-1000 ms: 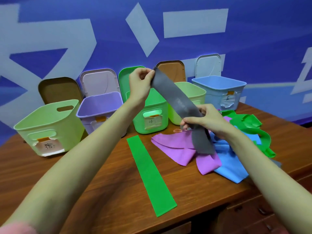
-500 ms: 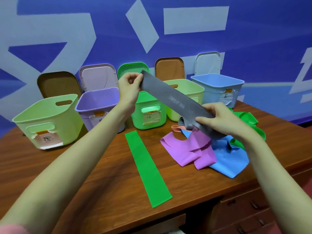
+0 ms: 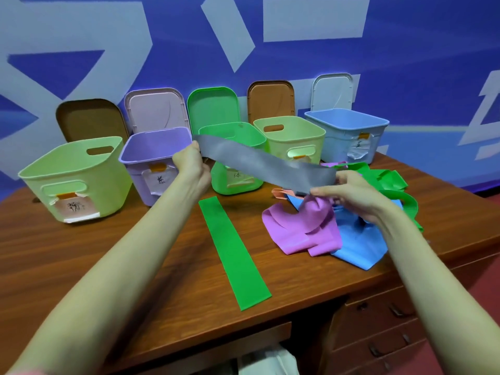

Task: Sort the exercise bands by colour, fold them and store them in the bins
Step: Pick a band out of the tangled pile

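A grey band point(image 3: 259, 163) is stretched flat in the air between both hands, above the table. My left hand point(image 3: 190, 169) pinches its far end in front of the purple bin point(image 3: 154, 147). My right hand point(image 3: 351, 193) grips its near end over the pile of loose bands. A flat green band point(image 3: 234, 253) lies straight on the wooden table point(image 3: 108, 253). The pile holds purple bands point(image 3: 295, 228), a blue band point(image 3: 357, 247), green bands point(image 3: 389, 182) and a peach one point(image 3: 280, 192).
Five open bins stand in a row at the back: pale green point(image 3: 70, 169), purple, green point(image 3: 232, 133), pale green point(image 3: 295, 136) and light blue point(image 3: 349, 131). Lids lean on the blue wall behind them. Desk drawers point(image 3: 378, 334) sit below the front right edge.
Both hands have lowered the grey band and drawn it out from a steep slant to nearly level. Its tail has come off the pile.
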Available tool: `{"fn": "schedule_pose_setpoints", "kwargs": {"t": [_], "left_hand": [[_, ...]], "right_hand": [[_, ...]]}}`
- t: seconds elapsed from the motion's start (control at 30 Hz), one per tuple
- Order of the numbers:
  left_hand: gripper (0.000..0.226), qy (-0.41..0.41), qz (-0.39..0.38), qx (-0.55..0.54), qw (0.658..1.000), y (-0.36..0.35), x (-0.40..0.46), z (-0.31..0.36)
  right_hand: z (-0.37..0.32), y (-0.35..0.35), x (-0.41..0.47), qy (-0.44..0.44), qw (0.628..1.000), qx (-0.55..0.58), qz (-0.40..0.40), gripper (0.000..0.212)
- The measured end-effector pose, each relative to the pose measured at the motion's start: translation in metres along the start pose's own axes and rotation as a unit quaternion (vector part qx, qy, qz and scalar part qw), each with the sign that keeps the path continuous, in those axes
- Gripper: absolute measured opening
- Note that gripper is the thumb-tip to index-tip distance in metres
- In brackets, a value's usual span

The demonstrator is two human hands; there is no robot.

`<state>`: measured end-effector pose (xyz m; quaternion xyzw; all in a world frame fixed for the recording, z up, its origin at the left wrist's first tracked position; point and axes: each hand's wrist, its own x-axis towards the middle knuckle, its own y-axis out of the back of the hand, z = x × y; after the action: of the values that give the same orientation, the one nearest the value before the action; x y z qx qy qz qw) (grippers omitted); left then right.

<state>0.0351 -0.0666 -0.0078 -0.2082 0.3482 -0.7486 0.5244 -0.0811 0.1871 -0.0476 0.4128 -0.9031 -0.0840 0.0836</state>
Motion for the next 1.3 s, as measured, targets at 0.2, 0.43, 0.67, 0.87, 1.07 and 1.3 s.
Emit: {"fn": "schedule_pose_setpoints", "kwargs": {"t": [0.2, 0.43, 0.67, 0.87, 1.07, 1.3], "left_hand": [[0.026, -0.001, -0.037, 0.015, 0.999, -0.016, 0.003, 0.008], [0.016, -0.004, -0.135, 0.065, 0.989, -0.042, 0.015, 0.009], [0.010, -0.041, -0.179, 0.132, 0.974, -0.046, 0.024, 0.004], [0.015, -0.147, -0.015, 0.231, 0.962, 0.005, 0.047, 0.012], [0.013, -0.317, -0.017, 0.441, 0.839, 0.089, 0.046, 0.045], [0.003, -0.287, -0.081, 0.581, 0.758, 0.155, 0.060, 0.071]], "right_hand": [[0.004, -0.011, 0.007, 0.063, 0.974, -0.217, -0.001, 0.022], [0.005, -0.008, -0.002, 0.111, 0.977, -0.180, -0.041, 0.005], [0.011, -0.004, 0.009, 0.084, 0.984, -0.009, 0.154, 0.028], [-0.004, -0.037, -0.001, 0.139, 0.949, -0.017, 0.282, 0.029], [-0.008, -0.082, -0.023, 0.087, 0.980, -0.149, 0.100, 0.029], [-0.011, -0.145, -0.056, 0.070, 0.979, -0.172, -0.081, 0.013]]}}
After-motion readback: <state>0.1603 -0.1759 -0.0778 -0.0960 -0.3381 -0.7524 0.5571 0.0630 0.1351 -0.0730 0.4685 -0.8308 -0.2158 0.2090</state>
